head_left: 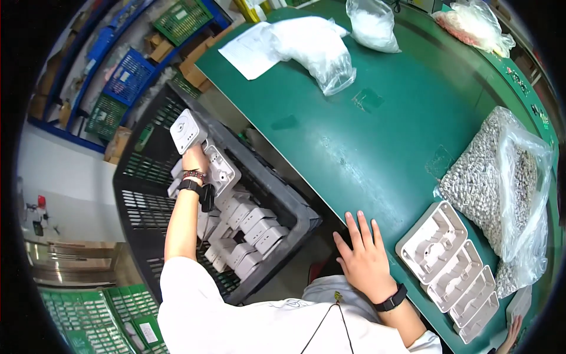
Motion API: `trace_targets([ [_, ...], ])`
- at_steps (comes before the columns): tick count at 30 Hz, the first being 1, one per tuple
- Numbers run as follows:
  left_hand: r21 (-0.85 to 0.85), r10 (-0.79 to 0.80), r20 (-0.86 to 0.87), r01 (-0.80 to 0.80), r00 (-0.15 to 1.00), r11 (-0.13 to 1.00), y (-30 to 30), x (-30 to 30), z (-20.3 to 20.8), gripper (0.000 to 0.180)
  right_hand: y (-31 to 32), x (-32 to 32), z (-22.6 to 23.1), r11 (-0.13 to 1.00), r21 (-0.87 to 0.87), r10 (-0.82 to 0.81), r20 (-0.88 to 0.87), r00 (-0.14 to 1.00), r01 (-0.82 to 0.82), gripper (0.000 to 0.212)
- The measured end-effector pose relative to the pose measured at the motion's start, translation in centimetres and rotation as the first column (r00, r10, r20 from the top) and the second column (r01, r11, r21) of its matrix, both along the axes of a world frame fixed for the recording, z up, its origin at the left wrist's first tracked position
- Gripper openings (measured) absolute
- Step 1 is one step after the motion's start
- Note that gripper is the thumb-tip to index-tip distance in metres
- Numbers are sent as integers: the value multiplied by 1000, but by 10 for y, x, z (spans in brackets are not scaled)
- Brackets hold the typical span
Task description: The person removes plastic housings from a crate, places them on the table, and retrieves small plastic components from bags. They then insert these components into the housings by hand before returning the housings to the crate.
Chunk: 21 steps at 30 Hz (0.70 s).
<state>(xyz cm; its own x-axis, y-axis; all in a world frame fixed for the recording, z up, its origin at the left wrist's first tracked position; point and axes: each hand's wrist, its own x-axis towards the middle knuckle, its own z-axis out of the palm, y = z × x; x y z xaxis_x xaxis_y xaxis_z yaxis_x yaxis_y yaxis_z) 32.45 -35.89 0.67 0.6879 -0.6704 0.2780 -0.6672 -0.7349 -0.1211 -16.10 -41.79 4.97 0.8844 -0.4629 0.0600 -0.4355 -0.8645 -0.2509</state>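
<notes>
My left hand point(195, 158) reaches over the black crate point(259, 171) at the left and grips a white square plastic housing point(187, 132), its fingers mostly hidden behind it. Against that hand, an open housing point(221, 172) shows its hollow inside. Below in the crate lie several more white housings point(259, 225). My right hand point(364, 255) rests flat on the near edge of the green table point(354, 171), fingers spread and holding nothing. To its right, several open white housings point(433, 243) stand in a slanting row.
A clear bag of small metal parts point(483, 177) sits on the right. Farther back are clear plastic bags point(312, 47) and a paper sheet point(250, 53). Blue shelving point(76, 135) with baskets stands far left. Another person's hand point(512, 336) shows at the lower right.
</notes>
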Motion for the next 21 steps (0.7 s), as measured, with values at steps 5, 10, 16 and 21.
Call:
trace_targets([
  [5,-18,-38,25,39,999,999,25,-58,113,18,2,-11,-13,998,-48,53,149,987,-47,53],
  [10,-22,-141,101,144,985,989,35,-127,205,19,11,-29,-11,997,16,65,300,952,-73,54],
  [16,-79,-414,60,418,908,905,11,-227,258,18,29,-94,34,979,153,55,427,902,-133,50],
  [21,-156,-644,-115,627,756,763,-32,-333,256,16,21,-159,108,986,-127,162,555,816,-109,46],
])
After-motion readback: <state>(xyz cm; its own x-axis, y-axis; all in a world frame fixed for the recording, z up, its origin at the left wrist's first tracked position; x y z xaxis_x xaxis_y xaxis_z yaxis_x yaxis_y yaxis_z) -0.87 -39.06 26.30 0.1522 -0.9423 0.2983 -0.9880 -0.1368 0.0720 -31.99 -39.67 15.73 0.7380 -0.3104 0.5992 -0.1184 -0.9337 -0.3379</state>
